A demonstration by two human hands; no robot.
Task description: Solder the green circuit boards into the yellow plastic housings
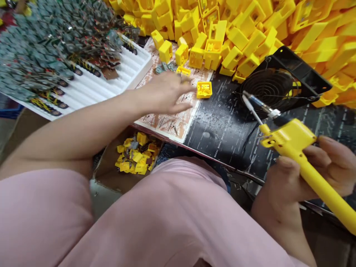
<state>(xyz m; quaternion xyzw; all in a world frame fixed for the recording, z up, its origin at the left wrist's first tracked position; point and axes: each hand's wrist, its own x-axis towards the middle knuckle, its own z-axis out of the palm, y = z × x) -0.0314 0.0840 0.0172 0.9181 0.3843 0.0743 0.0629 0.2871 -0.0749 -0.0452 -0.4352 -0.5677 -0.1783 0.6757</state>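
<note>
My right hand grips a yellow soldering gun, its metal tip and thin white feed tube pointing up and left. My left hand is over the patterned tile, slightly blurred. Its thumb and index finger are apart, with nothing visible between them. Just beyond the index fingertip sits a small open yellow housing with metal parts inside. Another yellow housing lies behind the hand, partly covered by it. Beside that are a few small grey-green pieces.
Yellow housings are heaped along the back. A black fan with a wire guard stands at the right. On the left, a white ribbed foam tray bears many wired circuit boards. Below the table edge, a cardboard box contains yellow pieces.
</note>
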